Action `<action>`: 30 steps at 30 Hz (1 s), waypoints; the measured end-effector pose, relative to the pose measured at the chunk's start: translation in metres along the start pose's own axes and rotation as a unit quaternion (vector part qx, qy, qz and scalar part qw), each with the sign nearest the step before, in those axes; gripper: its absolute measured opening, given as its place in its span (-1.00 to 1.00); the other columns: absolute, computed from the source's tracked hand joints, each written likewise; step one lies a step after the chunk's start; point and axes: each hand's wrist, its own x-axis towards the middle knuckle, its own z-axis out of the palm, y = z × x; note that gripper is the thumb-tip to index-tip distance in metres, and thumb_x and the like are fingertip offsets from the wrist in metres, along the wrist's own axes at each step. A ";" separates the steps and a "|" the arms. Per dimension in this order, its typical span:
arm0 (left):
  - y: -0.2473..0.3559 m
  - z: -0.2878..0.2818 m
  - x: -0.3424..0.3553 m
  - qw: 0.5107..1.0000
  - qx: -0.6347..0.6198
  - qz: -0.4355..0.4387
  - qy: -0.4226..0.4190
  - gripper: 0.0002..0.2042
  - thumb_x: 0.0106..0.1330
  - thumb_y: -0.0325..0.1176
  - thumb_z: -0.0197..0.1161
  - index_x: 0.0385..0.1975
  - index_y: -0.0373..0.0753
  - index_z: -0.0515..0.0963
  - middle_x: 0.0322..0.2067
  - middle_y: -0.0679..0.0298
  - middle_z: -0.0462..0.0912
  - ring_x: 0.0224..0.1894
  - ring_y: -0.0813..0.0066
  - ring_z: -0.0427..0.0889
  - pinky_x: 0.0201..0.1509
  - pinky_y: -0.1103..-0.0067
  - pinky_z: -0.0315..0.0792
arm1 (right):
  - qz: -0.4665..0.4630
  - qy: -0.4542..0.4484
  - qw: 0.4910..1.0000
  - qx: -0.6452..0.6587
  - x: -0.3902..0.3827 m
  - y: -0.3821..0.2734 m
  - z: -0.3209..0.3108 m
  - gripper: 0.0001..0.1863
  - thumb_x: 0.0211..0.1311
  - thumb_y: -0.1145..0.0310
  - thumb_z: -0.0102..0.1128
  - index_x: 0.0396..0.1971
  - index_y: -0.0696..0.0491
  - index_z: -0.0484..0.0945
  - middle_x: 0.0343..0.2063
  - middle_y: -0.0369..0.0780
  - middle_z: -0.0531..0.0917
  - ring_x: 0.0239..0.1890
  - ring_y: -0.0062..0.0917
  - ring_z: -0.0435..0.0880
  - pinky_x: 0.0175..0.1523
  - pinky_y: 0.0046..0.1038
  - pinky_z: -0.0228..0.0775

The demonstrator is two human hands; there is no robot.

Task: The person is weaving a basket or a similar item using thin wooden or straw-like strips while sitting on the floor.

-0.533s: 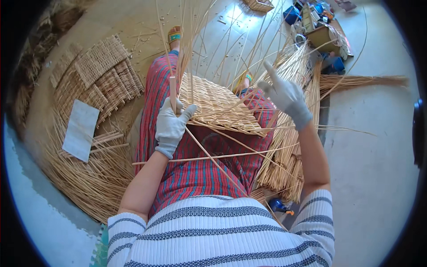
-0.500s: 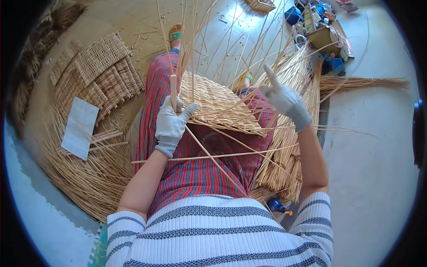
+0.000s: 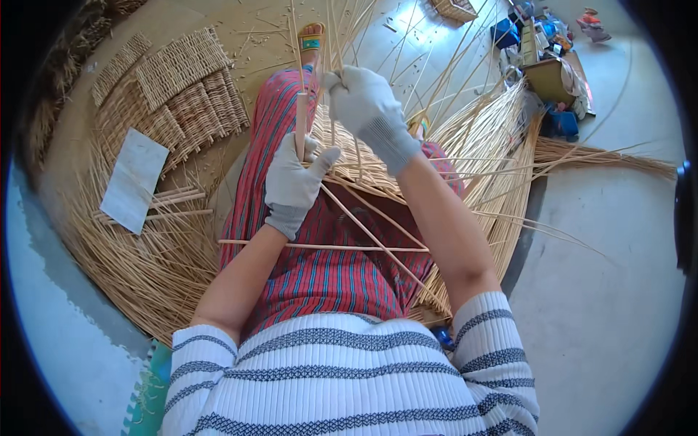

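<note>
Basket (image 3: 349, 152): lying across the legs (image 3: 258, 174) toward twelve o'clock, which are probably steadying it.
Left hand (image 3: 289, 178): at ten o'clock, gripping the thick stick (image 3: 301, 123) by the basket's corner, likely bracing it.
Right hand (image 3: 367, 102): at twelve, holding its fingers curled closed beside upright canes (image 3: 333, 131); whether it is pinching any, I cannot tell.

My floor (image 3: 596, 291) is smooth pale grey on my right and more tan on my left, with a bright patch of light (image 3: 418, 25) glaring off it up ahead. Green mat (image 3: 150, 392) with a toothed edge low on my left, next to a pale blotchy strip (image 3: 65, 312), floor or wall, can't tell.
</note>
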 end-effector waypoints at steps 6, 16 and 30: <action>0.019 -0.030 0.015 0.960 -0.165 -0.118 -0.195 -0.69 0.52 -0.34 0.17 0.18 -0.24 0.43 -0.32 0.31 0.56 -0.40 0.60 0.59 -0.26 0.57 0.56 | 0.016 -0.091 0.943 0.319 0.018 0.044 -0.017 -0.72 0.53 0.37 0.04 0.00 0.12 0.71 -0.42 -0.26 0.79 -0.52 -0.69 0.59 -0.37 -0.59 0.44; 0.036 -0.010 0.009 0.775 0.404 0.447 -0.193 -0.57 0.38 -0.34 0.09 0.26 -0.11 0.50 0.04 0.26 0.64 0.17 0.36 0.59 0.40 0.29 0.38 | -0.043 -0.203 0.888 0.411 0.038 0.046 -0.026 -0.61 0.52 0.32 0.02 0.23 0.10 0.56 -0.34 -0.21 0.82 -0.74 -0.90 0.21 -0.65 -0.73 0.03; 0.022 -0.014 0.019 0.841 0.309 0.359 -0.260 -0.43 0.28 -0.26 0.38 0.33 -0.04 0.46 -0.07 0.20 0.76 -0.10 0.22 0.76 -0.03 0.36 0.62 | 0.120 -0.465 0.872 -0.097 -0.062 0.161 -0.059 -0.26 0.47 -0.31 -0.02 -0.05 0.19 0.64 -0.32 -0.13 0.72 -0.21 -0.43 0.71 -0.09 -0.33 0.53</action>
